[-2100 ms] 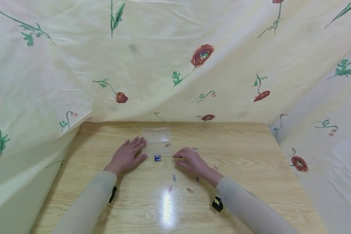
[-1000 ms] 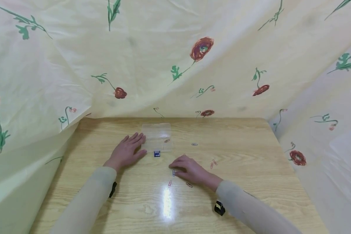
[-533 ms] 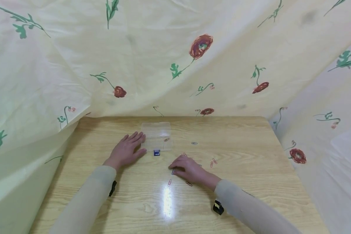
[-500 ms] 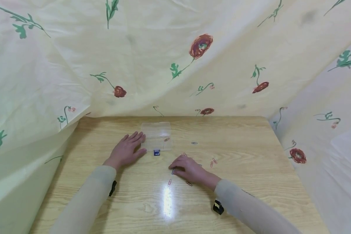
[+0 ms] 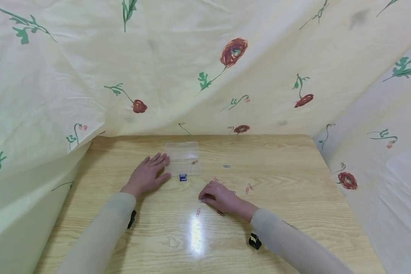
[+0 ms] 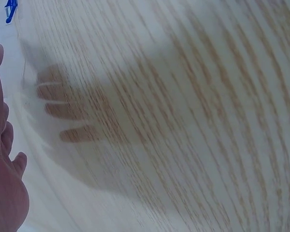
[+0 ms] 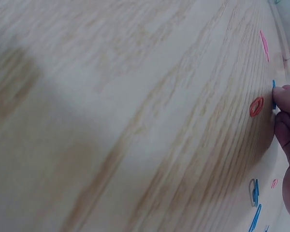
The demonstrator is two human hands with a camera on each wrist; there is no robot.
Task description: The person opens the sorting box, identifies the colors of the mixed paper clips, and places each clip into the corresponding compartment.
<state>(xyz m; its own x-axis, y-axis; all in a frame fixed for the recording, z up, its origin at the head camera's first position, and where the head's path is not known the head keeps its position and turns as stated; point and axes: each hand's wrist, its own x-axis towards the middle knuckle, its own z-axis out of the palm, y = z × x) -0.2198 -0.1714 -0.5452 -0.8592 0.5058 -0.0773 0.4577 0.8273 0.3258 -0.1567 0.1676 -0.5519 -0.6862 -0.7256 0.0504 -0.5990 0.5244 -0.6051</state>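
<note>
My left hand (image 5: 148,176) lies flat with its fingers straight, fingertips at the left edge of a clear plastic box (image 5: 181,149). The box is open, its lid folded back, and a red paper clip (image 5: 194,162) is inside. A blue latch (image 5: 183,177) is on the box's front side. To the right and nearer, my right hand (image 5: 222,198) pinches a blue paper clip (image 7: 274,86) between thumb and fingers, close to the tabletop. Fingers hide part of that clip. Beside it in the right wrist view is a red paper clip (image 7: 256,107).
Loose paper clips lie on the wooden table (image 5: 150,236): a pink one (image 5: 198,212) in front of the right hand, a blue one (image 5: 227,166) behind it, and others to its right. A flowered cloth (image 5: 178,76) hangs around the back and sides.
My right hand has come from near the box's right side toward me, and its fingers have closed on the blue paper clip. The left hand keeps its place.
</note>
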